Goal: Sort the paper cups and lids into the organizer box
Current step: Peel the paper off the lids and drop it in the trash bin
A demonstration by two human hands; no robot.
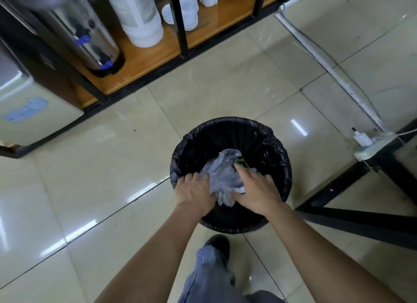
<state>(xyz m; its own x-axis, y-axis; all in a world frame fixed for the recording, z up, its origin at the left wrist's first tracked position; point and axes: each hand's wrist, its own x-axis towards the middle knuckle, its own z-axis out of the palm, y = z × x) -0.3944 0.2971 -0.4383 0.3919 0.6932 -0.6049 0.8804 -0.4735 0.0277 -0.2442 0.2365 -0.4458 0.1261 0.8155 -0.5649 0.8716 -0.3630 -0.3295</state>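
Note:
Both my hands are over a round bin lined with a black bag point(228, 131) on the tiled floor. My left hand point(195, 193) and my right hand point(257, 191) press together on a crumpled clear plastic wrapper point(222, 169) held above the bin's opening. A small green scrap point(242, 161) shows just beyond my right fingers. On the low wooden shelf at the back stands a tall sleeve of white cups in plastic point(137, 14), with a stack of white lids point(187, 13) to its right. No organizer box is in view.
A steel drinks urn with blue taps point(83, 32) stands on the shelf at the left. Black shelf posts point(180, 20) divide it. A black table leg and floor bar point(361, 221) run at the right, beside a white power strip point(367, 144). My shoe point(217, 244) is just behind the bin.

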